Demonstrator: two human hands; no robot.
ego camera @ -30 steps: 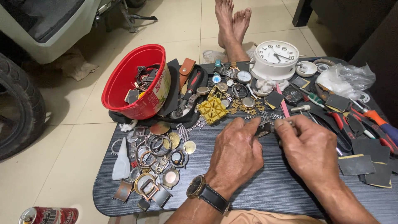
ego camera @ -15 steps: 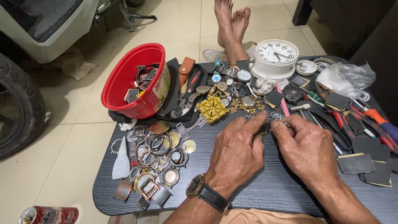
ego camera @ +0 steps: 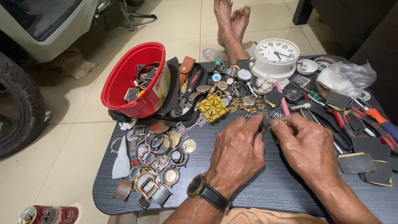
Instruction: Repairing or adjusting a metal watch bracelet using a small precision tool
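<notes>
Small metal watch part (ego camera: 265,123) is being pinched betw. both hands, left hand (ego camera: 238,151) & right hand (ego camera: 304,147) meeting over dark tabletop (ego camera: 265,191), near yellow block (ego camera: 212,108).

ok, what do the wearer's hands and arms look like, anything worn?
Both are bare: no gloves, no sleeves in view, no rings that can be seen. The left hand has a wristwatch on the wrist, with a gold-coloured round case and a black strap with pale stitching. The right hand and its forearm wear nothing visible.
</notes>
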